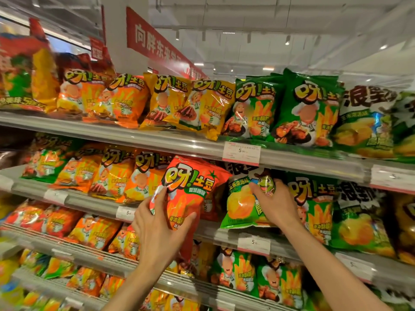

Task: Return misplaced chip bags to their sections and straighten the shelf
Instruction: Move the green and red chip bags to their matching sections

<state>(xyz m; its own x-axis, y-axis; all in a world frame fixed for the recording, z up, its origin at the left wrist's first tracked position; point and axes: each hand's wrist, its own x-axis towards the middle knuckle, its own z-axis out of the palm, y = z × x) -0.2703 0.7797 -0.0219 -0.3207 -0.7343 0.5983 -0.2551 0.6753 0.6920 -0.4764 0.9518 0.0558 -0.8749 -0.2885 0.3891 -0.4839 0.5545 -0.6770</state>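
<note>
Left fingers (160, 199): curled round the left edge of a red chip bag, thumb across its lower front; a firm hold.
Left hand (157, 227): raised from below, holding the bag in front of the second shelf.
Red chip bag (190, 194): upright, tilted slightly, held out ahead of the row; orange bags just beside it on the left, a green-and-white bag on the right.
Right fingers (256, 187): bent over the upper part of a green-and-white corn-flavour bag, pinching it near the cartoon figure.
Right hand (276, 205): back toward the camera, resting against that bag.
Green-and-white bag (240, 205): standing on the second shelf, between the red bag and a green chip bag (314, 207).
Second shelf (94, 205): rail with price tags, mixed colours along it.
Top shelf (179, 142): orange, yellow, then green bags in blocks.
Step in hand: apparently sorting; both bags look out of place among their neighbours.
Next move: likely calls for finding the red section, possibly the lower shelf at left (42, 218), and carrying the red bag there without crushing it.
</note>
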